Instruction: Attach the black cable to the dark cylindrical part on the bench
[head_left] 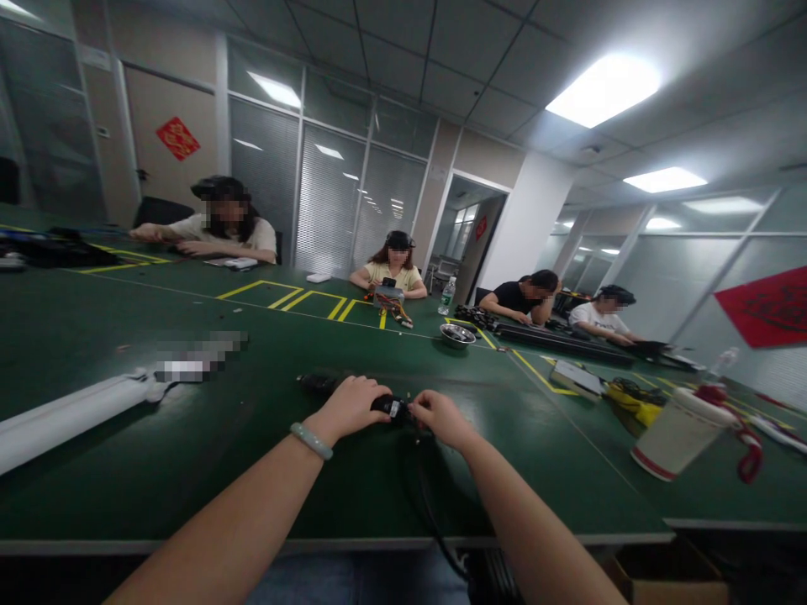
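A black elongated device (pixel 394 407) with a small white label lies over the green table, in front of me. My left hand (pixel 354 406), with a pale bangle at the wrist, is closed over its middle, and its dark far end sticks out to the left. At the device's right end my right hand (pixel 440 417) pinches with thumb and forefinger; what it grips there is too small to make out. A black cable (pixel 430 504) hangs down from near the right hand over the table's front edge.
A white wrapped roll (pixel 76 420) lies at left. A metal bowl (pixel 457 336) and a bottle (pixel 447 297) stand beyond my hands. At right are a white cup (pixel 681 433), a white box (pixel 577 379) and yellow cables (pixel 634 403). Several people sit across the table (pixel 252 496).
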`<action>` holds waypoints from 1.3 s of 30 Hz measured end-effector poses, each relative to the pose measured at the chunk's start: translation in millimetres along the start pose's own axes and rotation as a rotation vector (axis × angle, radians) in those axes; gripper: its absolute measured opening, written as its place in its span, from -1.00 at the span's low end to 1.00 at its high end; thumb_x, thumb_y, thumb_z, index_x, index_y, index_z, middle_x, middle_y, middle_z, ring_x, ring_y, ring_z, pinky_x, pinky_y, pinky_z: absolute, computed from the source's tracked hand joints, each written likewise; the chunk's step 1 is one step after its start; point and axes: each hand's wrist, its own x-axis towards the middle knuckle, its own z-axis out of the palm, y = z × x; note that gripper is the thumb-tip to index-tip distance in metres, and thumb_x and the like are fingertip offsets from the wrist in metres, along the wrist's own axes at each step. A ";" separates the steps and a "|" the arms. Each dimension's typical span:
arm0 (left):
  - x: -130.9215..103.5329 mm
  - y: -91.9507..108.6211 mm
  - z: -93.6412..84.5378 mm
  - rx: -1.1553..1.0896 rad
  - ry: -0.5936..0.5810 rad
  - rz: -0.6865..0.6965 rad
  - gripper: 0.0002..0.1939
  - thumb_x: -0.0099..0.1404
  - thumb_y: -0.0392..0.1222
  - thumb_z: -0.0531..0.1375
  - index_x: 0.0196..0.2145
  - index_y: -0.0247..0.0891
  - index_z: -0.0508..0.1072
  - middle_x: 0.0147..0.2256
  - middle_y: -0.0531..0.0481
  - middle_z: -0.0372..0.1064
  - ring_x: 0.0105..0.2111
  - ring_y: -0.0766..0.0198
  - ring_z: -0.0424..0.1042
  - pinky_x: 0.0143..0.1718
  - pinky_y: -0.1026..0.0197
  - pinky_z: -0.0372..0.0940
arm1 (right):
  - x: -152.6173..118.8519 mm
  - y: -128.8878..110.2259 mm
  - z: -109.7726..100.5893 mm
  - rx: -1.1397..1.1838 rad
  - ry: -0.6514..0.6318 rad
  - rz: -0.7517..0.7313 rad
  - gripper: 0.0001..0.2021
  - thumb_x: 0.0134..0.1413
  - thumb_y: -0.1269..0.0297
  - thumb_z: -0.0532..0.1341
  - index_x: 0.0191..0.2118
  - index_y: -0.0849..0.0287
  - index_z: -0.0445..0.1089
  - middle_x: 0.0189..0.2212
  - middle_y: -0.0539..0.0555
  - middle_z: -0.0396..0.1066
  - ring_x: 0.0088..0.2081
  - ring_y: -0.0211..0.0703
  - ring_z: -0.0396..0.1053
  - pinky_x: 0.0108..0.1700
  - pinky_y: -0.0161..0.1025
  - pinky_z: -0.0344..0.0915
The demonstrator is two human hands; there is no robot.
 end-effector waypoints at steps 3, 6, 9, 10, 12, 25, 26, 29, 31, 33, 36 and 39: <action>-1.9 1.0 1.2 0.006 0.014 -0.010 -0.55 0.20 0.18 0.20 -0.01 -0.03 0.42 -0.10 -0.04 0.44 -0.07 0.06 0.38 -0.03 0.06 0.17 | 6.0 5.3 7.0 -0.035 0.058 0.037 -0.80 0.17 0.17 0.17 -0.29 0.21 0.36 -0.51 0.00 0.44 -0.51 -0.28 0.34 -0.45 -0.37 0.16; -2.3 4.3 4.0 -0.002 0.035 -0.002 -0.52 0.22 0.16 0.19 0.04 -0.06 0.39 -0.04 -0.06 0.41 -0.02 0.06 0.36 0.02 0.06 0.17 | 5.6 16.3 7.1 -0.042 0.081 0.041 -0.84 0.17 0.20 0.17 -0.29 0.19 0.34 -0.46 0.02 0.48 -0.51 -0.30 0.34 -0.46 -0.38 0.16; 1.5 11.9 9.7 -0.022 0.058 0.041 -0.45 0.22 0.11 0.21 0.12 -0.06 0.31 0.03 -0.07 0.35 0.02 0.07 0.33 0.07 0.07 0.16 | 1.6 26.9 1.3 0.010 0.091 0.065 -0.86 0.21 0.21 0.14 -0.28 0.17 0.30 -0.46 0.01 0.50 -0.52 -0.29 0.35 -0.47 -0.38 0.17; 3.8 15.2 12.1 -0.025 0.062 0.057 -0.44 0.22 0.09 0.21 0.14 -0.06 0.28 0.04 -0.07 0.34 0.03 0.07 0.32 0.08 0.07 0.16 | 0.3 29.6 -1.0 0.037 0.088 0.079 -0.86 0.21 0.21 0.13 -0.27 0.16 0.28 -0.47 0.01 0.50 -0.54 -0.29 0.34 -0.48 -0.38 0.18; 9.1 21.5 16.8 -0.021 0.057 0.066 -0.46 0.25 0.05 0.19 0.15 -0.07 0.27 0.04 -0.08 0.34 0.03 0.06 0.33 0.07 0.06 0.17 | -1.6 33.6 -4.8 0.092 0.078 0.090 -0.86 0.22 0.19 0.12 -0.26 0.16 0.25 -0.46 0.01 0.52 -0.57 -0.30 0.32 -0.49 -0.37 0.19; 12.3 30.3 7.5 -0.031 -0.055 0.094 -0.61 0.28 0.06 0.14 0.05 -0.01 0.38 -0.06 -0.03 0.42 -0.06 0.09 0.38 -0.01 0.10 0.19 | -12.7 30.4 -1.5 0.228 -0.010 -0.009 -0.87 0.09 0.28 0.22 -0.24 0.20 0.35 -0.46 0.01 0.50 -0.41 -0.24 0.44 -0.34 -0.35 0.29; 10.8 30.6 5.6 -0.039 -0.071 0.098 -0.61 0.28 0.06 0.13 0.05 -0.01 0.38 -0.06 -0.03 0.42 -0.06 0.09 0.38 -0.01 0.10 0.19 | -13.7 28.9 -0.8 0.216 -0.011 -0.014 -0.86 0.08 0.28 0.23 -0.25 0.20 0.36 -0.47 0.01 0.50 -0.42 -0.24 0.44 -0.36 -0.35 0.28; 7.1 30.4 0.4 -0.055 -0.100 0.107 -0.61 0.28 0.06 0.13 0.03 0.00 0.39 -0.06 -0.02 0.43 -0.06 0.10 0.39 -0.01 0.12 0.20 | -15.5 24.7 1.9 0.187 -0.014 -0.028 -0.86 0.07 0.25 0.25 -0.27 0.19 0.38 -0.48 0.00 0.49 -0.43 -0.24 0.43 -0.40 -0.37 0.25; 5.4 29.8 -2.4 -0.059 -0.105 0.110 -0.63 0.27 0.06 0.13 0.02 0.01 0.41 -0.08 -0.01 0.44 -0.07 0.11 0.40 -0.01 0.13 0.21 | -15.7 22.6 4.2 0.174 -0.006 -0.031 -0.86 0.07 0.24 0.25 -0.27 0.19 0.38 -0.49 -0.01 0.49 -0.44 -0.25 0.42 -0.42 -0.38 0.25; 4.0 29.6 -4.6 -0.057 -0.103 0.114 -0.64 0.26 0.05 0.14 0.00 0.01 0.42 -0.10 0.00 0.45 -0.09 0.11 0.41 -0.02 0.13 0.21 | -15.3 21.5 6.4 0.158 0.017 -0.038 -0.87 0.08 0.25 0.24 -0.28 0.18 0.38 -0.48 -0.01 0.48 -0.45 -0.25 0.42 -0.42 -0.37 0.24; 2.2 31.2 -6.9 -0.048 -0.093 0.118 -0.66 0.26 0.04 0.14 -0.02 0.01 0.42 -0.13 0.00 0.46 -0.11 0.11 0.41 -0.06 0.13 0.23 | -13.6 21.9 8.3 0.127 0.085 -0.038 -0.89 0.09 0.26 0.22 -0.29 0.17 0.37 -0.48 -0.01 0.47 -0.46 -0.26 0.40 -0.43 -0.37 0.22; 0.5 33.6 -8.3 -0.038 -0.088 0.102 -0.66 0.27 0.06 0.13 -0.02 0.01 0.42 -0.13 -0.01 0.45 -0.12 0.10 0.42 -0.07 0.11 0.24 | -11.1 24.0 8.2 0.116 0.147 -0.011 -0.88 0.09 0.24 0.21 -0.31 0.17 0.35 -0.51 -0.02 0.46 -0.48 -0.25 0.39 -0.44 -0.36 0.21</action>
